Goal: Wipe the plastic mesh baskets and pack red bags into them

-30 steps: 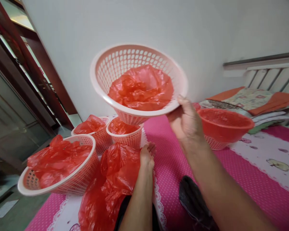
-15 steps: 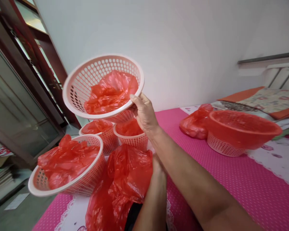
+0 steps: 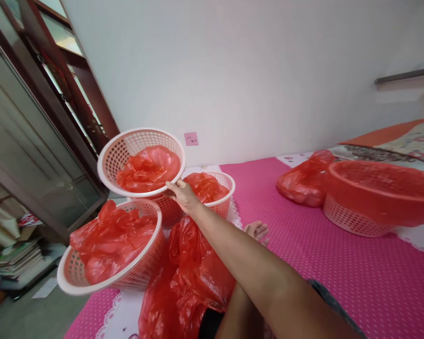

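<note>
My right hand (image 3: 184,195) grips the rim of a pale pink plastic basket (image 3: 108,153), its thumb over the edge. A crumpled red plastic bag (image 3: 150,167) lies inside. That basket tilts toward me, above or resting on another basket (image 3: 170,209); the contact is hidden. My left hand (image 3: 257,232) shows beyond my right forearm, fingers apart and slightly bent, over the pink cloth. Between my arms and the left front basket (image 3: 137,273) sits a large red plastic bag (image 3: 191,273).
A basket with red plastic inside (image 3: 219,207) stands near the wall. To the right, a red-covered basket (image 3: 360,221) sits beside a red bag (image 3: 304,181). The pink dotted cloth (image 3: 286,221) spreads beneath. A pink note (image 3: 191,139) is on the wall.
My right hand has lowered the basket, moving it slightly left. My left hand has moved off the large red bag to the right. The view has shifted a little.
</note>
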`<state>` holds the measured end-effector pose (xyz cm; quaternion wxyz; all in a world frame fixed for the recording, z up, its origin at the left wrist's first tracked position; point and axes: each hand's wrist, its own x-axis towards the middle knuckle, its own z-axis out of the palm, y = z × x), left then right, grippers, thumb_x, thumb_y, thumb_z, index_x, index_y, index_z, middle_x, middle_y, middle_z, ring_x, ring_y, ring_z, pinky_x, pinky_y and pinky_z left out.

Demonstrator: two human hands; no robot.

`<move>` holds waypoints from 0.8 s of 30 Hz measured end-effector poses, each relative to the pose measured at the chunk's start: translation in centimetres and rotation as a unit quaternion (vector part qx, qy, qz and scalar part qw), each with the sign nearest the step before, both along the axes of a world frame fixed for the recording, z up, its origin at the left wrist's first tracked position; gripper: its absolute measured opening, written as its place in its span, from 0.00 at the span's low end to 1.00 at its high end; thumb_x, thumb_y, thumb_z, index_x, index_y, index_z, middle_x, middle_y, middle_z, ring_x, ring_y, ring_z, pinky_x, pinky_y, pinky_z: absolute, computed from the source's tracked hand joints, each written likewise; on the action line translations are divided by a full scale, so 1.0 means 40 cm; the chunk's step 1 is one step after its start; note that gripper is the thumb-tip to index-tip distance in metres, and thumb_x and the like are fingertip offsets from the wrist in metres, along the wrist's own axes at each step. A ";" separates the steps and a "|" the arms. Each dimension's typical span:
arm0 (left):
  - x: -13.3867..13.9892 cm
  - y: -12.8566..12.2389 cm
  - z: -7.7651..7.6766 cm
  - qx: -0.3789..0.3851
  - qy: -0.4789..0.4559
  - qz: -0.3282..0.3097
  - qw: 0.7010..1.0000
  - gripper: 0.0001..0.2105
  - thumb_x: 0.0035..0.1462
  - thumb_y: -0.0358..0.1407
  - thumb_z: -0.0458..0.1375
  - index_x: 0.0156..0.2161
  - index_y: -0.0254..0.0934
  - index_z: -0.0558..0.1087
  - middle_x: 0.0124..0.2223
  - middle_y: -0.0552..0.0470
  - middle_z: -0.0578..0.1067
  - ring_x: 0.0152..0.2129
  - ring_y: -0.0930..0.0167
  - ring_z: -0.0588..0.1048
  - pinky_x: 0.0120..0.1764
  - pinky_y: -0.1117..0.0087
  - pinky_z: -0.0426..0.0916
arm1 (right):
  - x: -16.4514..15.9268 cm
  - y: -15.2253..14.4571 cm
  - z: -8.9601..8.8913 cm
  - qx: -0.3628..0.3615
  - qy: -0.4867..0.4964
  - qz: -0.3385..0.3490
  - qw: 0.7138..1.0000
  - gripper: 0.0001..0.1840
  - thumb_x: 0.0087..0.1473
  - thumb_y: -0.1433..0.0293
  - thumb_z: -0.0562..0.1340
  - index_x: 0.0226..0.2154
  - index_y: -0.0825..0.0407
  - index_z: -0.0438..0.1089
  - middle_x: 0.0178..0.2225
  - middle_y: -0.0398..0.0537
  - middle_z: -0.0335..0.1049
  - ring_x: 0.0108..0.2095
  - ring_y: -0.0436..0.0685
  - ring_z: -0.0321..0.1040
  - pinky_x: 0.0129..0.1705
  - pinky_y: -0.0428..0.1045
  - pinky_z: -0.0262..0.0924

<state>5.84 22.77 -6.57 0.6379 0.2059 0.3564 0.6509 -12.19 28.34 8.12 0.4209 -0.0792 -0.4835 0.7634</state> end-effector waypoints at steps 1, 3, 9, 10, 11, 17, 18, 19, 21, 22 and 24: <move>0.001 0.001 0.002 0.000 -0.005 -0.005 1.000 0.12 0.55 0.43 0.60 0.41 0.38 0.75 0.52 0.36 0.78 0.53 0.56 0.76 0.58 0.54 0.67 | -0.004 0.004 -0.009 -0.011 -0.003 0.003 1.000 0.14 0.56 0.62 0.70 0.31 0.49 0.65 0.26 0.37 0.72 0.35 0.52 0.75 0.43 0.49 0.71; -0.002 0.000 0.004 0.002 -0.018 -0.021 1.000 0.12 0.54 0.42 0.60 0.41 0.38 0.75 0.52 0.36 0.78 0.53 0.57 0.77 0.58 0.56 0.68 | -0.011 0.011 -0.019 -0.033 -0.011 0.012 0.999 0.12 0.60 0.65 0.68 0.31 0.50 0.66 0.26 0.39 0.73 0.32 0.51 0.75 0.41 0.49 0.72; -0.004 0.007 -0.014 0.002 -0.049 -0.042 0.998 0.13 0.54 0.43 0.62 0.42 0.38 0.74 0.50 0.38 0.79 0.53 0.58 0.77 0.56 0.59 0.68 | -0.039 0.015 -0.029 -0.073 -0.043 0.043 0.996 0.11 0.71 0.69 0.57 0.33 0.51 0.67 0.26 0.42 0.75 0.27 0.49 0.75 0.33 0.44 0.72; -0.002 0.010 -0.019 0.003 -0.050 -0.042 0.998 0.13 0.54 0.42 0.62 0.42 0.38 0.74 0.49 0.39 0.79 0.51 0.58 0.78 0.55 0.60 0.69 | -0.043 0.015 -0.029 -0.076 -0.046 0.043 0.995 0.12 0.71 0.70 0.56 0.33 0.51 0.66 0.26 0.42 0.75 0.27 0.48 0.75 0.33 0.43 0.71; 0.000 0.013 -0.024 0.004 -0.049 -0.044 0.998 0.12 0.55 0.41 0.61 0.42 0.38 0.74 0.48 0.39 0.80 0.50 0.60 0.78 0.54 0.61 0.69 | -0.048 0.016 -0.029 -0.079 -0.049 0.043 0.995 0.12 0.72 0.70 0.56 0.33 0.51 0.66 0.25 0.41 0.75 0.26 0.48 0.74 0.32 0.42 0.71; 0.010 0.019 -0.028 -0.012 -0.051 -0.059 0.997 0.10 0.63 0.38 0.54 0.42 0.36 0.74 0.46 0.40 0.80 0.43 0.64 0.80 0.48 0.64 0.70 | -0.054 0.024 -0.028 -0.087 -0.060 0.045 0.993 0.13 0.72 0.71 0.55 0.33 0.52 0.66 0.24 0.41 0.74 0.24 0.47 0.74 0.30 0.41 0.71; 0.011 0.018 -0.027 -0.013 -0.051 -0.057 0.997 0.10 0.63 0.38 0.54 0.42 0.36 0.74 0.46 0.41 0.80 0.43 0.64 0.80 0.48 0.65 0.70 | -0.053 0.024 -0.028 -0.087 -0.059 0.046 0.993 0.13 0.72 0.70 0.56 0.33 0.52 0.66 0.24 0.41 0.74 0.24 0.47 0.74 0.30 0.42 0.71; 0.013 0.017 -0.026 -0.014 -0.051 -0.054 0.997 0.10 0.64 0.38 0.54 0.42 0.36 0.74 0.46 0.41 0.80 0.43 0.64 0.80 0.48 0.65 0.70 | -0.051 0.024 -0.028 -0.088 -0.058 0.048 0.993 0.12 0.72 0.70 0.56 0.33 0.52 0.66 0.25 0.41 0.75 0.24 0.47 0.74 0.30 0.42 0.71; 0.016 0.016 -0.025 -0.012 -0.053 -0.050 0.997 0.09 0.63 0.37 0.55 0.43 0.36 0.74 0.46 0.41 0.80 0.43 0.64 0.80 0.48 0.65 0.70 | -0.049 0.022 -0.028 -0.088 -0.054 0.050 0.993 0.12 0.71 0.70 0.57 0.33 0.52 0.66 0.25 0.42 0.75 0.24 0.48 0.74 0.30 0.42 0.71; 0.017 0.016 -0.025 -0.011 -0.055 -0.050 0.997 0.09 0.62 0.37 0.55 0.43 0.35 0.74 0.46 0.40 0.80 0.43 0.64 0.80 0.48 0.65 0.70 | -0.048 0.021 -0.027 -0.088 -0.051 0.050 0.994 0.12 0.71 0.71 0.57 0.33 0.52 0.66 0.26 0.42 0.75 0.24 0.48 0.74 0.30 0.42 0.71; 0.018 0.019 -0.028 -0.014 -0.062 -0.057 0.996 0.09 0.61 0.37 0.56 0.43 0.35 0.75 0.46 0.40 0.80 0.43 0.63 0.80 0.47 0.65 0.69 | -0.046 0.017 -0.026 -0.087 -0.045 0.048 0.994 0.11 0.70 0.72 0.58 0.33 0.52 0.66 0.27 0.42 0.76 0.25 0.48 0.74 0.29 0.42 0.71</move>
